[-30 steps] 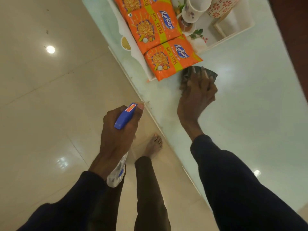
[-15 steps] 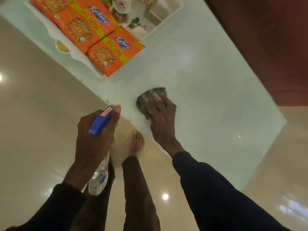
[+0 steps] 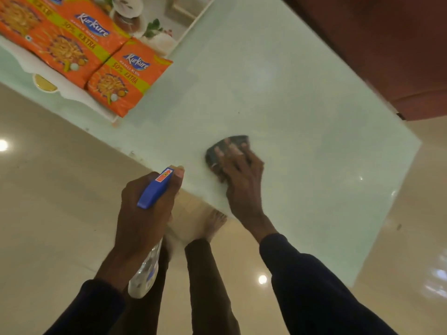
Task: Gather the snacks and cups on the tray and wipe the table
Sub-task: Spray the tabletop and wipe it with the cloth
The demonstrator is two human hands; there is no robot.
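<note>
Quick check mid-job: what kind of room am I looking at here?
Probably a home living or dining room: a pale glass-topped table, glossy cream floor tiles, a reddish-brown upholstered seat beside it, and a white tray carrying orange snack packets.

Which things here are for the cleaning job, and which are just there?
For the job: cloth under right hand; spray bottle in left hand; snack packets; cups; tray; table.

Just there: brown sofa; floor.
</note>
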